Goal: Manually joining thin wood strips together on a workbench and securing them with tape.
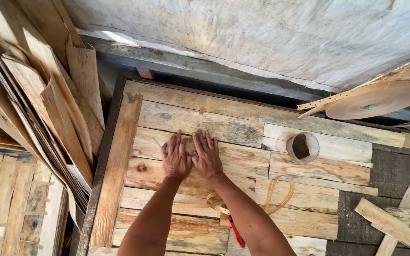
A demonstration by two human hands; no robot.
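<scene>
Hands point(191, 159) flat mid-panel point(243, 156), bare veneer all around, edges distant.

Head camera looking steeply down
It is facing the plank counter point(243, 142) from close above, toward the far wall point(271, 38).

Both hands point(191, 157) flat on veneer sheet point(186, 118); tape roll point(302, 146) right.

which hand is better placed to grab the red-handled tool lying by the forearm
Right, probably. The red tool lies against the right forearm, below the right hand. The left hand lies flat further left on the veneer.
</scene>
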